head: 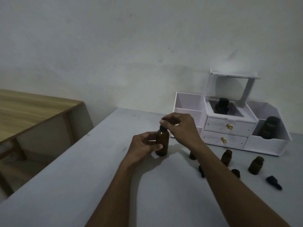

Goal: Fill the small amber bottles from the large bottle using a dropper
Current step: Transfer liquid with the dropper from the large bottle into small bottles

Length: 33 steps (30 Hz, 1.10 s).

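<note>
with the left hand (144,145) wrapped round the large bottle (162,143) on the tabletop (82,185), the right hand (178,126) should keep its pinching grip on the dropper top (163,127) and lift it straight.

Amber lg bottle (162,141) w/ black cap, grey table (82,185), white organiser (229,128) w/ gold knobs.

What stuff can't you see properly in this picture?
Head view, the only one:
- Top of the large bottle: the right hand covers it, so cap or dropper cannot be told.
- Liquid level in it: glass too dark, left hand wraps it.
- One small amber bottle: mostly behind the right forearm.
- Dark bottle in the white organizer: dim, label unreadable.
- Drawers: closed, contents hidden.
</note>
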{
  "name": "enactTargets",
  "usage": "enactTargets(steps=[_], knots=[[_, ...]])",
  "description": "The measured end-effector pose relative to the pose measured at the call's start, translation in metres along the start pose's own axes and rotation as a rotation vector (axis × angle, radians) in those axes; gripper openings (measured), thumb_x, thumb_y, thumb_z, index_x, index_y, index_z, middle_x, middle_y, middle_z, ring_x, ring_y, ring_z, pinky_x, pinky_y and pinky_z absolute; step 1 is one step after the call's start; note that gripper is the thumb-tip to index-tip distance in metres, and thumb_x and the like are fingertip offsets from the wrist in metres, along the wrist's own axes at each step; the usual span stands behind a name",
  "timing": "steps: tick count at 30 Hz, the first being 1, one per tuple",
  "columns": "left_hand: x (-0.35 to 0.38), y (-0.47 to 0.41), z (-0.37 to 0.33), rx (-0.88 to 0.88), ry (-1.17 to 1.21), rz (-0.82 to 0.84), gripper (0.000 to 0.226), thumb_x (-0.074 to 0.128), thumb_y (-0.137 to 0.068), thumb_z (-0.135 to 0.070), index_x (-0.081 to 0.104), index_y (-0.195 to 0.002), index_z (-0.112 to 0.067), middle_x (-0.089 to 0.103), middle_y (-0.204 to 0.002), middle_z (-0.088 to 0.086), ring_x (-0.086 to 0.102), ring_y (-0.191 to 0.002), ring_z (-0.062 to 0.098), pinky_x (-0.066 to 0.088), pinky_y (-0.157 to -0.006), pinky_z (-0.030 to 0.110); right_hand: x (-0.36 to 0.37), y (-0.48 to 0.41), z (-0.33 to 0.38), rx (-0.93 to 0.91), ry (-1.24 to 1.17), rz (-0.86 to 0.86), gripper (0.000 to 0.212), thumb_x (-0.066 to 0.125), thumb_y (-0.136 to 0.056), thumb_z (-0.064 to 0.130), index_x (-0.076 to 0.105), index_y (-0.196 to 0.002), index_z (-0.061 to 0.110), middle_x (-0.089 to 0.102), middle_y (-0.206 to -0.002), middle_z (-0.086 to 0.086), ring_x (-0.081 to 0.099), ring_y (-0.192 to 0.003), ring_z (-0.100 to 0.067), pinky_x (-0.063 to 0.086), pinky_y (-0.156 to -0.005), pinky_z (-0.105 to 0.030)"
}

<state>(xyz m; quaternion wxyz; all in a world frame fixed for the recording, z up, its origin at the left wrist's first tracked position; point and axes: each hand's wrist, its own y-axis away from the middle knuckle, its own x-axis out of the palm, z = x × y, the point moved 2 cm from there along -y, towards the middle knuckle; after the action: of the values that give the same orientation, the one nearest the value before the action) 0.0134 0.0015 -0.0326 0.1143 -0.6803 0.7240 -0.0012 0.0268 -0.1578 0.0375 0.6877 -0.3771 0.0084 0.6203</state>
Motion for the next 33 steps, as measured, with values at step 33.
enactTargets(steps=[33], knots=[[-0.002,-0.001,-0.001,-0.017,0.032,0.009,0.048,0.083,-0.069,-0.004,0.068,-0.105,-0.032,0.072,-0.103,-0.012,0.067,-0.096,0.004,0.052,-0.083,0.022,-0.045,-0.017,0.049,-0.112,-0.140,-0.231,0.013,0.071,-0.089,0.027,0.073,-0.098,0.018,0.073,-0.078,0.013,0.069,-0.074,0.006,0.048,-0.068,-0.003]])
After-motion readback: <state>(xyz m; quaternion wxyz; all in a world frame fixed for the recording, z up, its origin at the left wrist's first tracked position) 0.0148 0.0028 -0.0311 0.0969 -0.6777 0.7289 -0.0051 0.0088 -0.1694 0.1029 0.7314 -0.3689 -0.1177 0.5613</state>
